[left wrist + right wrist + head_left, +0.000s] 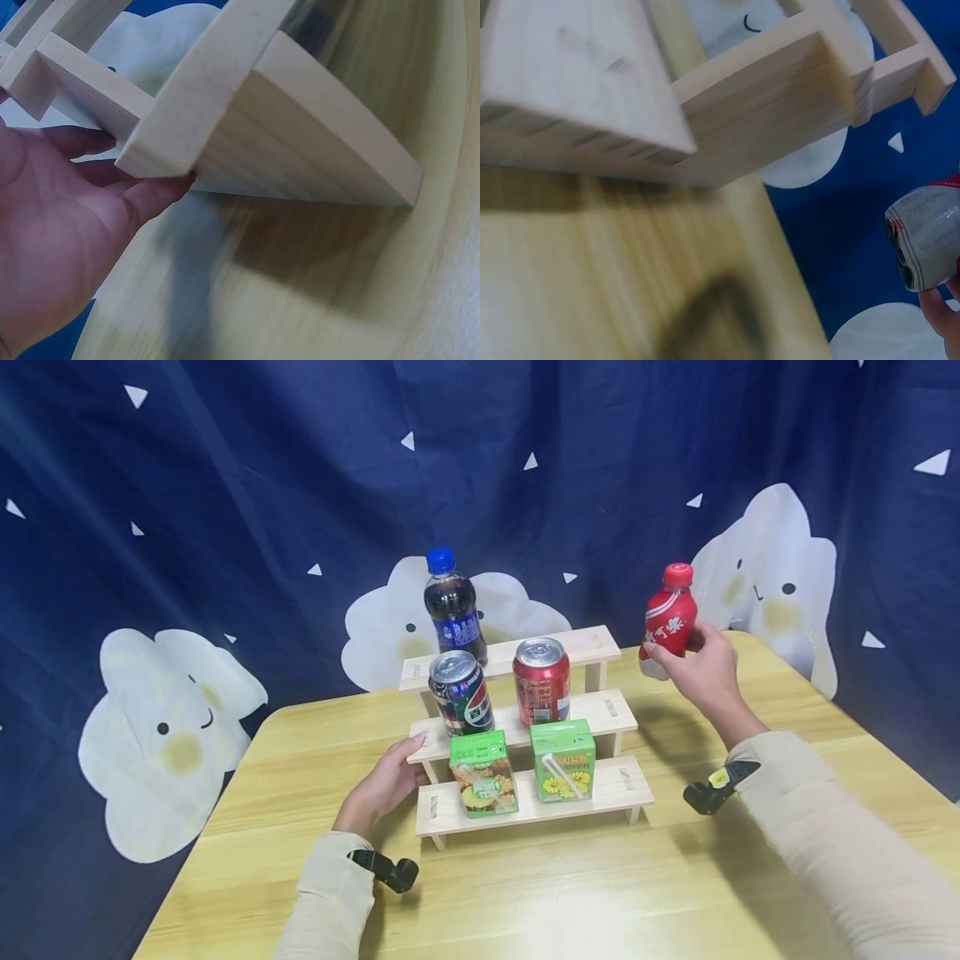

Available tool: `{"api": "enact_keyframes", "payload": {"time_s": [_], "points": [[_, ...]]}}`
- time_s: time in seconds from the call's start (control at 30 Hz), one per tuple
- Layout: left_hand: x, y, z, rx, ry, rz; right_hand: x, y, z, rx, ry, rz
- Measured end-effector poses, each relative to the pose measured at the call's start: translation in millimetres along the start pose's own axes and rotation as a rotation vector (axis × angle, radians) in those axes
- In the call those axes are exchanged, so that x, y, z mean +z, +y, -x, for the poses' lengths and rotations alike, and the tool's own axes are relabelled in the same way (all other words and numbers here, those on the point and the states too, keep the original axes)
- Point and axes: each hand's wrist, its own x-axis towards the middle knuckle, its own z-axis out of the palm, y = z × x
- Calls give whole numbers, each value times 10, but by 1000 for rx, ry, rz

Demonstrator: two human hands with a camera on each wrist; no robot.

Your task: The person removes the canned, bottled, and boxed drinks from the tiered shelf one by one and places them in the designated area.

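Observation:
At the right, my right hand (pixel 707 672) holds a small red soda bottle (pixel 670 614) round its lower half, upright above the table. The pale base of this bottle (pixel 926 236) shows in the right wrist view, with a fingertip against it. My left hand (pixel 388 781) grips the left end of the middle tier of a three-step wooden display stand (pixel 600 714). In the left wrist view, fingers (pixel 150 196) reach under the end of the stand (pixel 176 142). A cola bottle with a blue cap (pixel 452 614) stands on the top tier's left part.
A dark blue can (pixel 461 697) and a red can (pixel 542 685) occupy the middle tier. Two green drink cartons, one left (pixel 483 777) and one right (pixel 564 764), stand on the lowest tier. Behind the wooden table (pixel 525 877) hangs a blue curtain (pixel 300 485) with cloud prints.

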Motion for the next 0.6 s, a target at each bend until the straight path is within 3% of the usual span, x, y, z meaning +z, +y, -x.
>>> {"api": "enact_keyframes", "payload": {"time_s": [0.6], "points": [[14, 4, 26, -8, 21, 8, 107, 292, 88, 61, -9, 33]]}}
